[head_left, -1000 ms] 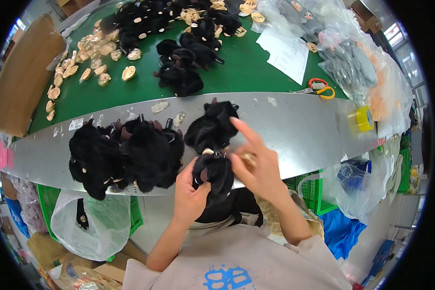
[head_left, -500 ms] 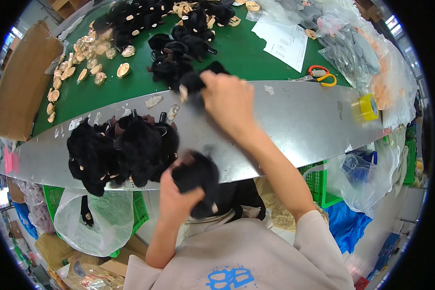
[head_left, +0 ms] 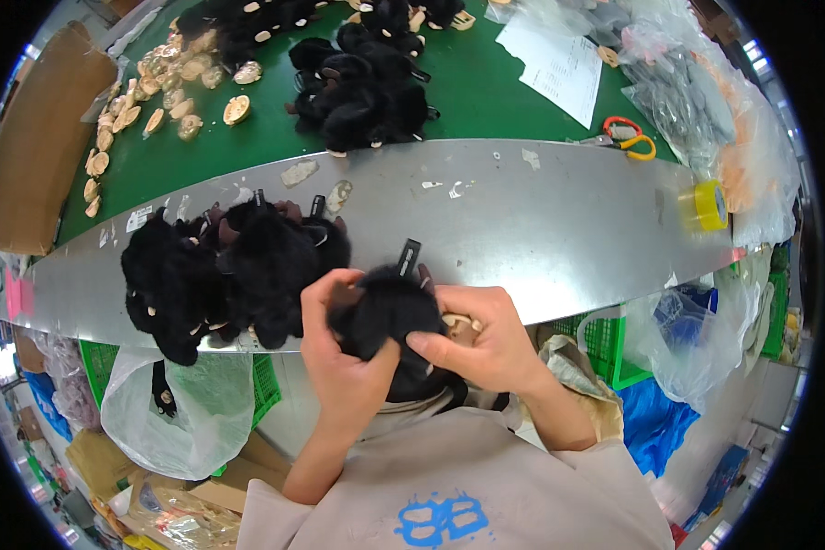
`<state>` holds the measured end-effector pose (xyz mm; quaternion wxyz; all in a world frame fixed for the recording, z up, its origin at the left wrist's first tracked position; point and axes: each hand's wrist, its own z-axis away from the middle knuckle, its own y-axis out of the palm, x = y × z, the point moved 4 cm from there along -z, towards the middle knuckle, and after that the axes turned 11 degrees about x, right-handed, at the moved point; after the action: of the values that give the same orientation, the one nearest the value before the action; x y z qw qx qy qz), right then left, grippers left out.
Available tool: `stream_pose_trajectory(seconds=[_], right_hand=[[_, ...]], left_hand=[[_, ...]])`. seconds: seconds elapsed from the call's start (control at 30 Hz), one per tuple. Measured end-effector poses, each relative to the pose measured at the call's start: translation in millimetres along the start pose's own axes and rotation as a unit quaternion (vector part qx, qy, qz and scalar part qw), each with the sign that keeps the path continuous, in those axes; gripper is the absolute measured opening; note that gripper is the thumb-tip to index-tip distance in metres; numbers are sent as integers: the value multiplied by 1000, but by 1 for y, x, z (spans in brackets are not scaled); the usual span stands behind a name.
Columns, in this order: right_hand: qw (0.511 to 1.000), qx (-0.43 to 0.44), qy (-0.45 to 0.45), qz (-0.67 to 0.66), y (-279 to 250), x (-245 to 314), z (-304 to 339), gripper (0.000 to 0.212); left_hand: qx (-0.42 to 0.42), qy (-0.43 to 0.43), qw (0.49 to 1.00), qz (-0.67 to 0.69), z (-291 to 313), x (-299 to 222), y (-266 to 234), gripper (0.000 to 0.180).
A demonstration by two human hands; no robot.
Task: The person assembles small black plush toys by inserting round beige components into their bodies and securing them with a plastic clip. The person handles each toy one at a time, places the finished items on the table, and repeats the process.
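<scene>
Just in front of my body, past the near edge of the metal strip, I hold a black plush toy (head_left: 394,307) with a black strap tag (head_left: 410,258) sticking up from it. My left hand (head_left: 344,353) is wrapped round its left side. My right hand (head_left: 490,344) grips its right side, thumb on the near face. A beige piece (head_left: 461,327) shows beside my right fingers; whether it belongs to the toy I cannot tell. To the left, several black plush toys (head_left: 266,266) with brown ears lie bunched on the metal strip (head_left: 486,211).
More black plush toys (head_left: 367,115) lie across the green tabletop (head_left: 275,170). Beige shell-like pieces (head_left: 236,110) are scattered at the left. Scissors (head_left: 628,137), yellow tape (head_left: 710,204) and a paper sheet (head_left: 559,73) lie right. A clear bag (head_left: 174,431) hangs in a green crate (head_left: 266,390).
My right hand has come back from the plush toys at the green tabletop's edge to the toy near my body. My left hand has stayed near, and both hands now hold that toy.
</scene>
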<state>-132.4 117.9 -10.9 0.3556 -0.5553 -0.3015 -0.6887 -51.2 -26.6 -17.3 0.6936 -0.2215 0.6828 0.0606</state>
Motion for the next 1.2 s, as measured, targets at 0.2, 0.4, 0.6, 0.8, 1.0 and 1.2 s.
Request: stream_pose_trajectory(seconds=[0.2,0.4,0.6,0.8,1.0,1.2], right_hand=[[980,-185,-19,65,-14,-7,8,26],[979,-126,-120,106,2,16,19,18],[969,-22,-226,101,19,9,26,33],[973,-60,-221,18,10,19,38,30],[958,-60,-194,-200,24,15,35,32],[973,-90,-157,-142,22,10,32,31]], left_hand=[[-27,124,991,-49,-5,-23,-2,45],[133,168,976,-37,21,-25,17,54],[192,-13,940,281,28,4,14,76],[53,-123,933,333,21,4,0,65],[5,-129,884,449,15,-7,9,50],[52,-126,824,550,22,3,12,59]])
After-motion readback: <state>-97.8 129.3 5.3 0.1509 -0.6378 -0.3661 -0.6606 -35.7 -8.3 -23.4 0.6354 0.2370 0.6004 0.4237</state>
